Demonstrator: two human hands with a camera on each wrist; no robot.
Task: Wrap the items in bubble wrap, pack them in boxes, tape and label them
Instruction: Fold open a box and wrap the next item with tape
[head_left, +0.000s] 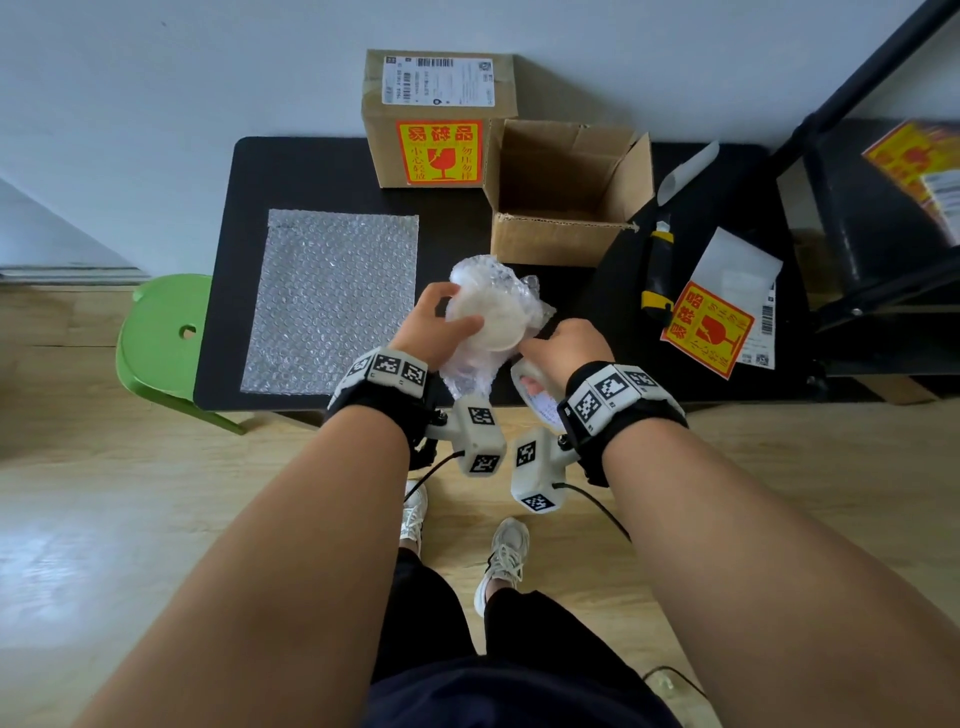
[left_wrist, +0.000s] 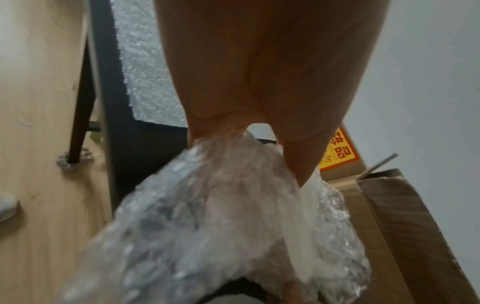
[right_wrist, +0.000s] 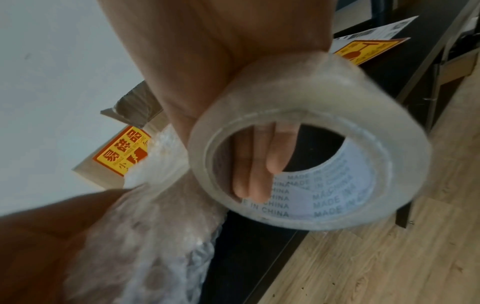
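Over the table's front edge my left hand (head_left: 436, 325) grips a round white item wrapped in bubble wrap (head_left: 493, 306); its loose wrap end hangs down toward me. The left wrist view shows the palm (left_wrist: 233, 92) above the crumpled wrap (left_wrist: 221, 216). My right hand (head_left: 563, 345) touches the bundle's right side and holds a clear tape roll (head_left: 535, 395). In the right wrist view its fingers (right_wrist: 259, 164) curl through the core of the tape roll (right_wrist: 298, 86), beside the bundle (right_wrist: 155, 205). An open cardboard box (head_left: 561, 239) stands just behind the bundle.
A flat bubble wrap sheet (head_left: 332, 301) lies on the black table (head_left: 249, 208) at left. A sealed box with a fragile label (head_left: 436, 119) stands at the back. A yellow-black knife (head_left: 658, 275) and loose labels (head_left: 709, 327) lie right. A green stool (head_left: 161, 338) stands left, a black shelf frame (head_left: 857, 104) right.
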